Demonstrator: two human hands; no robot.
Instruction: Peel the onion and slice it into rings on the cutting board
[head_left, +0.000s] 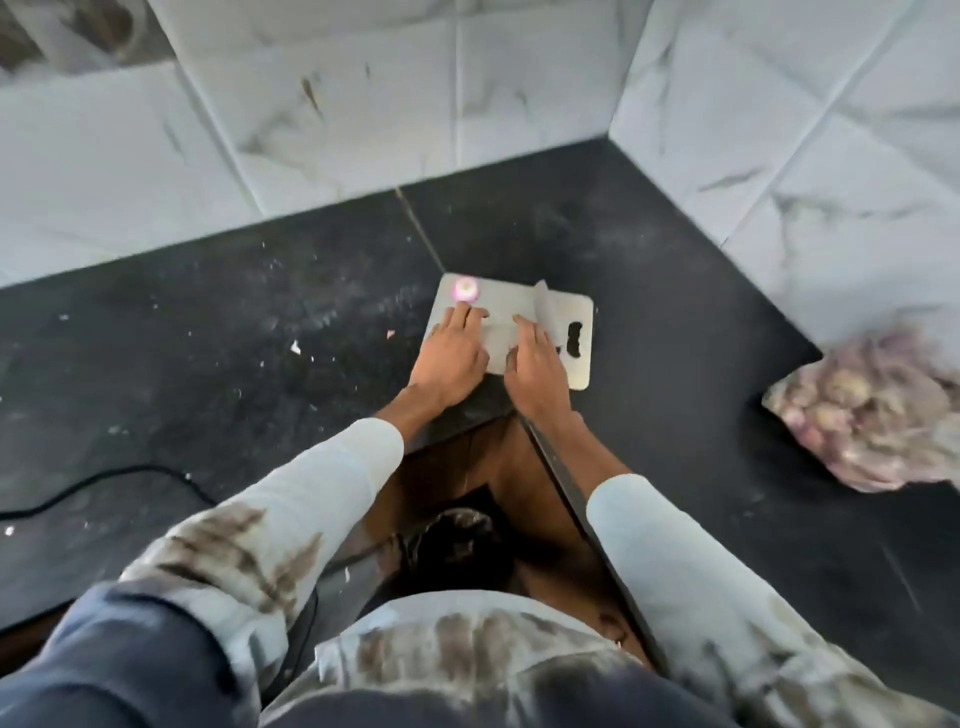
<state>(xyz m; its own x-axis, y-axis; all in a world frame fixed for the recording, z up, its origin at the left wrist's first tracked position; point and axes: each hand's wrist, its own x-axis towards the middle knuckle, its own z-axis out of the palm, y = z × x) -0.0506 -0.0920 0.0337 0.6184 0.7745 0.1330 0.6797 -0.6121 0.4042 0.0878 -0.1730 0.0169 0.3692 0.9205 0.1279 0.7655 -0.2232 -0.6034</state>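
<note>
We are seeing a grey cutting board (550, 306) lying mid-frame on a dark countertop (208, 338). A peeled pinkish onion (465, 290) is sitting at the board's upper left corner. The left hand (451, 358) is resting flat, fingers spread narrow, fingertips (464, 312) just below the onion. The right hand (535, 364) is lying on the board near a knife blade (543, 306); grip we cannot tell, too blurry. A bag of onions (872, 410) is sitting at right edge.

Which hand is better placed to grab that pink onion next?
Left. The left hand has its fingers just below the onion at the cutting board's far left corner; the right hand lies farther right.
</note>
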